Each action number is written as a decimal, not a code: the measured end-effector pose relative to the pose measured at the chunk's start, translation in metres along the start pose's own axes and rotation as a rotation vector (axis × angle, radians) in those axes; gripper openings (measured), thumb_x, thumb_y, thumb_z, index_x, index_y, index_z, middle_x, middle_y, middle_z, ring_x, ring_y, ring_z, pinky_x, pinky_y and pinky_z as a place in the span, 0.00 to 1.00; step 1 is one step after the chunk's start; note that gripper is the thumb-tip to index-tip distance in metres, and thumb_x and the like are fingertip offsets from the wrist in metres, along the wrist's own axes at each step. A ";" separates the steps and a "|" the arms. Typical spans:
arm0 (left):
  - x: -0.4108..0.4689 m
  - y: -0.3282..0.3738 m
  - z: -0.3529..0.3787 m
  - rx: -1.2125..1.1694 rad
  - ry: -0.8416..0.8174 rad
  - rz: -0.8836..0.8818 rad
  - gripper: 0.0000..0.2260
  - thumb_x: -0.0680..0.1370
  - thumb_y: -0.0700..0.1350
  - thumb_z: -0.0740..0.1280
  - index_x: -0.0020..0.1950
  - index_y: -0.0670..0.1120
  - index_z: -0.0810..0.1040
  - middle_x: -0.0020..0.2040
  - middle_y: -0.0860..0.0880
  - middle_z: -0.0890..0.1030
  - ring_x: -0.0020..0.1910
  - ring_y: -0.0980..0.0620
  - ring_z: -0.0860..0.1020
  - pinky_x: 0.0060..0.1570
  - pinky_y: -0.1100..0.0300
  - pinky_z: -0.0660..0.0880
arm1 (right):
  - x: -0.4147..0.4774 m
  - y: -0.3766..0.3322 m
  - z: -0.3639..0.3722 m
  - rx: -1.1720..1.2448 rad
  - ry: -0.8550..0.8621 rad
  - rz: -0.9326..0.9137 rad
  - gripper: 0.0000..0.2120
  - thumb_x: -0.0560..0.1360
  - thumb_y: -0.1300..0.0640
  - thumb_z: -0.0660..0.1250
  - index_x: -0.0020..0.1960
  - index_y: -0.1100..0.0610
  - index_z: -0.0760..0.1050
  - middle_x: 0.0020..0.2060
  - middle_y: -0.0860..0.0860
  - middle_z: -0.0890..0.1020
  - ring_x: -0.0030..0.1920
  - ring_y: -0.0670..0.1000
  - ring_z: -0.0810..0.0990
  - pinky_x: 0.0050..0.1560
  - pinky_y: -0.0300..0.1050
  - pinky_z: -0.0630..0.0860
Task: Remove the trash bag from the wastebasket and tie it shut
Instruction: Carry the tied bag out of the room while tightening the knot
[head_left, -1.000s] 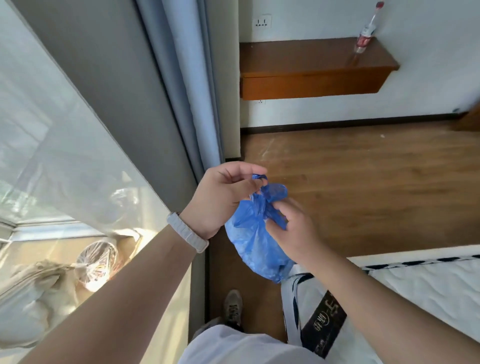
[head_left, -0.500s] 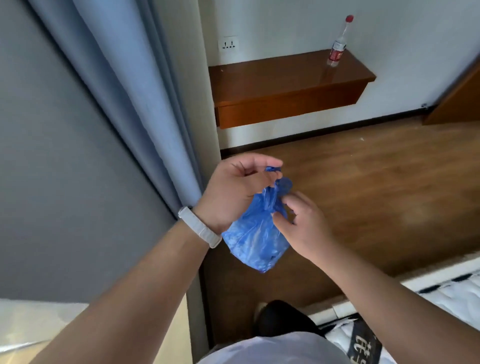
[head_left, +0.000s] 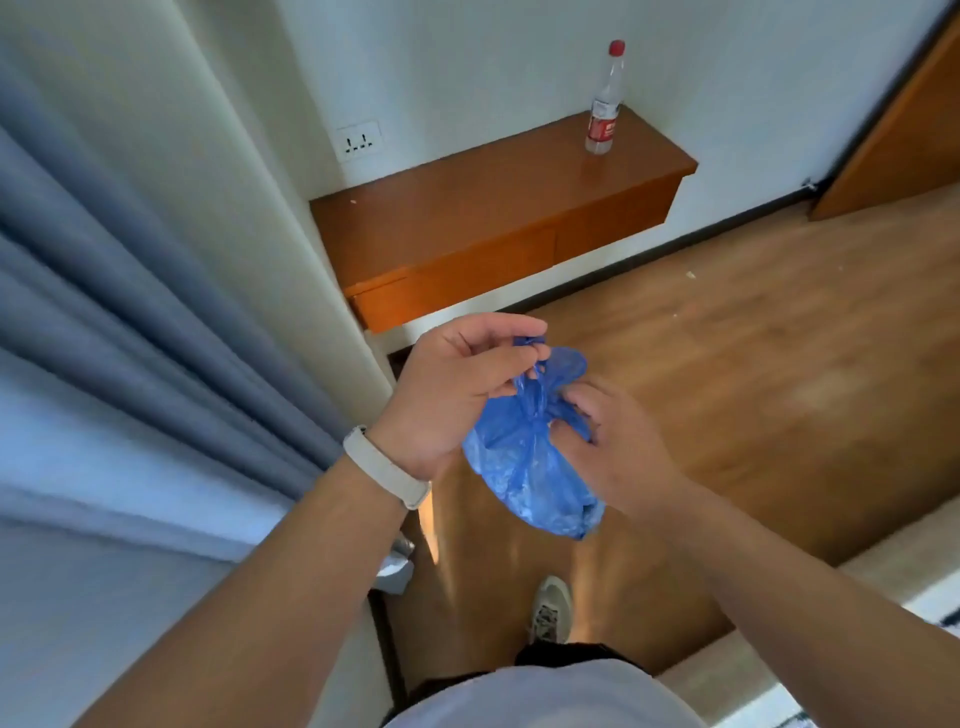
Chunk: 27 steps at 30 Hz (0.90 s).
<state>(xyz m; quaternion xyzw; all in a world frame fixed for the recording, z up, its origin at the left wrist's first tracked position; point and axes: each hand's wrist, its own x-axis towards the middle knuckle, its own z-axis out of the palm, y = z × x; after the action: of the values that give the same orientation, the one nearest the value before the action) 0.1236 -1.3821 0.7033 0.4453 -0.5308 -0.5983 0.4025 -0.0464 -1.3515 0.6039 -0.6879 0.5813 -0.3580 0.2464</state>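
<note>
- Head view: a blue trash bag (head_left: 530, 467) is held in the air above the wooden floor (head_left: 753, 364), between the two hands; its neck is gathered and twisted, with the bulging body hanging below.
- The top ends of the bag are pinched by the left hand (head_left: 457, 395), whose fingers (head_left: 511, 332) are curled closed on a small blue tail near the thumb.
- The gathered neck is grasped from the other side by the right hand (head_left: 618, 447); its fingers (head_left: 574, 410) are pressed into the plastic just under the twist.
- A white wristband (head_left: 387, 467) is worn on the left wrist.
- One shoe (head_left: 550, 610) is seen on the floor directly below the bag, and a white shirt (head_left: 545, 696) fills the bottom edge.
- A grey-blue curtain (head_left: 130, 338) hangs at the left, beside a white wall corner.
- A wall-mounted wooden shelf (head_left: 493, 218) lies beyond the hands, well apart from them; a clear plastic bottle (head_left: 604, 104) with a red cap stands upright near its right end.
- A wall socket (head_left: 358, 141) is set above the shelf's left part.
- A wooden door edge (head_left: 904, 140) shows at the upper right.
</note>
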 end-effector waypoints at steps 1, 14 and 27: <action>0.014 0.004 0.004 0.000 -0.016 -0.001 0.10 0.74 0.38 0.69 0.46 0.53 0.85 0.44 0.46 0.85 0.46 0.51 0.81 0.44 0.59 0.76 | 0.013 0.006 -0.008 -0.002 0.010 -0.005 0.02 0.70 0.58 0.64 0.42 0.53 0.73 0.39 0.46 0.75 0.41 0.45 0.73 0.41 0.33 0.66; 0.162 0.021 0.029 0.007 -0.171 0.008 0.10 0.76 0.36 0.67 0.49 0.48 0.84 0.43 0.49 0.86 0.48 0.50 0.83 0.49 0.53 0.79 | 0.114 0.060 -0.048 -0.098 0.189 0.070 0.06 0.69 0.61 0.67 0.46 0.57 0.78 0.41 0.47 0.77 0.40 0.43 0.71 0.43 0.30 0.66; 0.370 0.029 0.060 -0.124 -0.659 -0.088 0.09 0.75 0.31 0.65 0.49 0.41 0.82 0.41 0.45 0.84 0.43 0.48 0.80 0.46 0.56 0.79 | 0.226 0.111 -0.070 -0.148 0.406 0.450 0.06 0.71 0.63 0.69 0.48 0.58 0.79 0.43 0.53 0.80 0.43 0.49 0.73 0.46 0.45 0.70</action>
<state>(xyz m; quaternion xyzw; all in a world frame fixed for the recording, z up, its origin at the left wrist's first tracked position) -0.0375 -1.7222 0.6954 0.2251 -0.5752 -0.7581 0.2094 -0.1544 -1.5894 0.6100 -0.4726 0.7806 -0.3813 0.1478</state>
